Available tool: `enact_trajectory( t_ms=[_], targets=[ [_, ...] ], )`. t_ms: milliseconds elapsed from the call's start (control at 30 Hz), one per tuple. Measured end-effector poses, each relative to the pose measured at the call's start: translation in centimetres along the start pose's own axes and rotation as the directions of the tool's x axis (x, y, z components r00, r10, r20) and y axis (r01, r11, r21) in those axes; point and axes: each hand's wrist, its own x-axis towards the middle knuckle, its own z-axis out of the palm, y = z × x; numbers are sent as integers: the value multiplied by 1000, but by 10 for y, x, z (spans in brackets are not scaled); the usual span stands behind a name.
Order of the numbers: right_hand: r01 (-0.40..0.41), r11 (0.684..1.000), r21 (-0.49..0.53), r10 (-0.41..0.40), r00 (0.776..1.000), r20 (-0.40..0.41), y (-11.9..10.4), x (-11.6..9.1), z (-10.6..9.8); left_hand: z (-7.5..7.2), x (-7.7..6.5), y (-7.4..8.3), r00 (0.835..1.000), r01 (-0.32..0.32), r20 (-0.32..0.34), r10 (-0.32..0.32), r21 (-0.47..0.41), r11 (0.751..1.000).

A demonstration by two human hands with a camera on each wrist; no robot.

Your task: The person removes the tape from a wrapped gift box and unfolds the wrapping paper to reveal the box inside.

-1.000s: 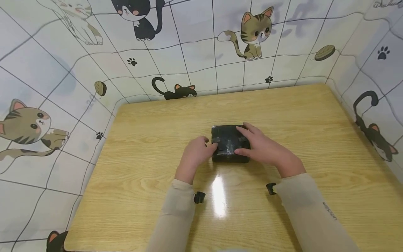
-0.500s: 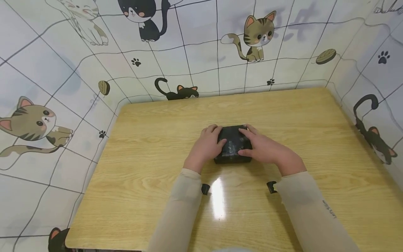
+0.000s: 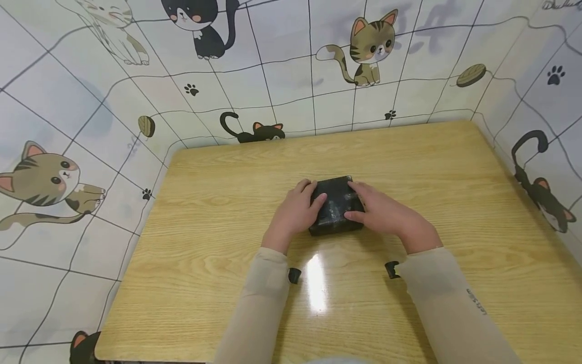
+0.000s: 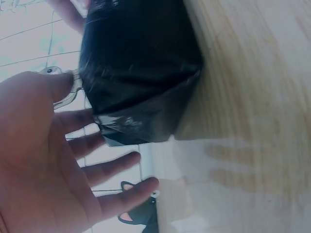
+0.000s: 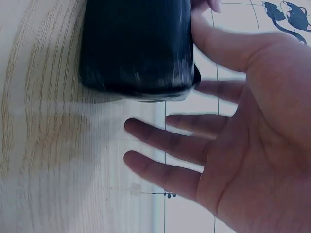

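Observation:
A small box-shaped package point(image 3: 336, 205) wrapped in shiny black plastic lies near the middle of the wooden table, turned slightly askew. On its left side is my left hand point(image 3: 293, 215), thumb over the top edge and fingers at the far left corner. The left wrist view shows the fingers of that hand point(image 4: 58, 160) spread and fairly straight beside the package's folded end point(image 4: 141, 116). My right hand point(image 3: 382, 210) holds the right side, its thumb on top and its index finger at the far right corner. Its other fingers point(image 5: 170, 143) extend past the package in the right wrist view.
The wooden table point(image 3: 218, 253) meets walls printed with cartoon cats point(image 3: 368, 45) at the back and both sides. Small black camera mounts point(image 3: 294, 275) stick out from the wrists. A bright light reflection lies on the tabletop in front of the package.
A second ago my left hand only had its thumb at the package's left edge. It then moved up along that side, and the package shifted slightly right and turned a little counterclockwise.

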Motion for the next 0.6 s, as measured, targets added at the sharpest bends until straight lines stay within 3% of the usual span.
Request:
enact_trajectory(
  t_ms=[233,400,500,600],
  targets=[
    [-171,985,-4,171,985,-11,4,3,-1,-10,-11,5,990,138,-53,-132,152,979],
    [-219,976,8,219,974,-56,4,8,4,-17,-19,11,975,222,-83,-207,234,947],
    [-189,981,34,192,978,-81,2,11,7,-17,-21,12,973,230,-78,-219,208,951],
    [-154,987,52,159,983,-97,0,14,11,-12,-22,8,974,224,-53,-219,126,966]
  ],
)
